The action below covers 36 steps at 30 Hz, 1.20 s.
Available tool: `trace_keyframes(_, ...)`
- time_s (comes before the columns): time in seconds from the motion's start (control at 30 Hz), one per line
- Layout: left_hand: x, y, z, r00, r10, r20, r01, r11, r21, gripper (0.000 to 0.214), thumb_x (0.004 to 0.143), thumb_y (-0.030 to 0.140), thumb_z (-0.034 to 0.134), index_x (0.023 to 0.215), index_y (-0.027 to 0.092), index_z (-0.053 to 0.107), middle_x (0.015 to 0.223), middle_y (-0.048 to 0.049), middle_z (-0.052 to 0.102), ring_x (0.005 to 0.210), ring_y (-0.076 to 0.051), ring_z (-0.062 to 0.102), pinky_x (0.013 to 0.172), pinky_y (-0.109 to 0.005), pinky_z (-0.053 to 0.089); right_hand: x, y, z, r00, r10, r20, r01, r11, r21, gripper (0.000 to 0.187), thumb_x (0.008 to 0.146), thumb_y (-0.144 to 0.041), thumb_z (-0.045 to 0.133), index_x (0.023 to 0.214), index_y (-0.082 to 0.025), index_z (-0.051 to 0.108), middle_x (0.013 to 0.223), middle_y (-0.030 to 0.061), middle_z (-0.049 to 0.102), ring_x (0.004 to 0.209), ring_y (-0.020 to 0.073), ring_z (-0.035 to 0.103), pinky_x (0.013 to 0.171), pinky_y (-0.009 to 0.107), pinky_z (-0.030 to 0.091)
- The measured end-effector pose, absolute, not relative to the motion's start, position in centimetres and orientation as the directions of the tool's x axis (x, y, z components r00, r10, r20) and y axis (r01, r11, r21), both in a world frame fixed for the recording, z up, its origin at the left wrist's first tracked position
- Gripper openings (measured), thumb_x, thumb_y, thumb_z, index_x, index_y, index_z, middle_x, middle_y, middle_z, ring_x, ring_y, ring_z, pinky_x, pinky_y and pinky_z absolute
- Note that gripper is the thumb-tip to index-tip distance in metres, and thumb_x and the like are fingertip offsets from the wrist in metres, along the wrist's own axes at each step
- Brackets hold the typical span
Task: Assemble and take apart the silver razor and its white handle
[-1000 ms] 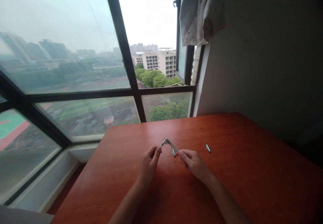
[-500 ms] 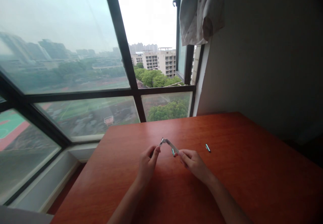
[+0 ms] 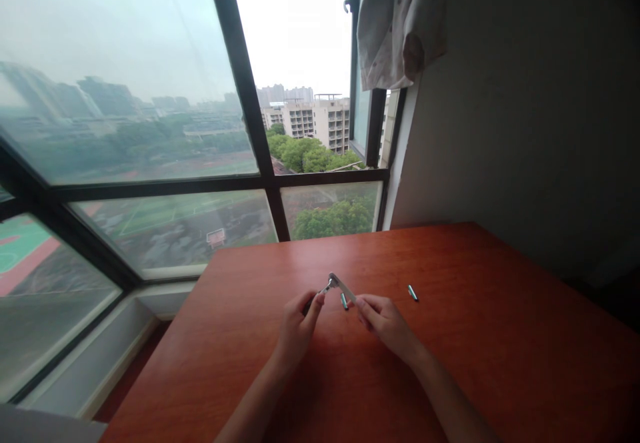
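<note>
My left hand (image 3: 296, 326) is closed, thumb against fingers, on a slim shiny metal tool (image 3: 326, 289) with a dark end in the grip. A flat silver metal bar (image 3: 345, 288) is pinched in my right hand (image 3: 383, 320). The tips of tool and bar meet above the table, forming a peak with a small round end; whether they are joined I cannot tell. Just behind the bar, near my right fingertips, lies a small green-and-dark stick-shaped piece (image 3: 344, 301). A similar small piece (image 3: 413, 293) lies farther right on the table.
The reddish-brown wooden table (image 3: 240, 310) stretches under both hands. Beyond it are dark-framed windows (image 3: 165, 190), with one sash open at the right. A pale cloth (image 3: 390, 30) hangs over the opening, beside a grey wall (image 3: 500, 130).
My left hand has shifted slightly to the right and its tool now points up to the right, its tip against the bar's upper end. My right hand has hardly moved.
</note>
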<state>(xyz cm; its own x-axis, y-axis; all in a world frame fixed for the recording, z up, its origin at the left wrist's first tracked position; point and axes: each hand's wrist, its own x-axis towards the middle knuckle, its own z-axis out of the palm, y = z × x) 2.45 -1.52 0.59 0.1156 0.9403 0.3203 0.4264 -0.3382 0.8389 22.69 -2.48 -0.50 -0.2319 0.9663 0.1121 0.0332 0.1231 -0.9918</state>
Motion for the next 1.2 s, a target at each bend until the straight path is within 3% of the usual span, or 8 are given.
trace_keyframes(0.27, 2.14, -1.33, 0.63, 0.046, 0.947, 0.319, 0.418, -0.308, 0.854, 0.038, 0.09, 0.046, 0.049, 0.072, 0.015, 0.06, 0.059, 0.0035, 0.041, 0.055, -0.012, 0.037, 0.052, -0.022, 0.028, 22.7, -2.44, -0.46, -0.227, 0.967, 0.111, 0.057, 0.127, -0.99, 0.044, 0.09, -0.052, 0.048, 0.08, -0.013, 0.065, 0.053, -0.0048, 0.041, 0.048, 0.0084, 0.034, 0.044, 0.022, 0.024)
trace_keyframes(0.6, 2.43, -1.51, 0.57, 0.163, 0.934, 0.319, 0.43, -0.358, 0.829, 0.038, 0.089, 0.045, 0.049, 0.07, 0.015, 0.06, 0.059, 0.003, 0.042, 0.056, -0.012, 0.038, 0.052, -0.022, 0.028, 22.72, -2.52, -0.27, -0.219, 0.97, 0.108, 0.069, 0.126, -0.99, 0.047, 0.088, -0.055, 0.048, 0.084, -0.012, 0.067, 0.053, -0.0046, 0.041, 0.047, 0.0088, 0.035, 0.045, 0.022, 0.025)
trace_keyframes(1.2, 1.93, -1.32, 1.02, 0.052, 0.937, 0.344, 0.467, -0.327, 0.821, 0.041, 0.088, 0.05, 0.049, 0.071, 0.015, 0.06, 0.057, 0.0031, 0.043, 0.054, -0.012, 0.038, 0.052, -0.022, 0.029, 22.72, -2.52, -0.34, -0.219, 0.969, 0.111, 0.099, 0.136, -0.986, 0.048, 0.088, -0.057, 0.048, 0.082, -0.013, 0.066, 0.053, -0.0043, 0.042, 0.049, 0.0096, 0.037, 0.045, 0.022, 0.026)
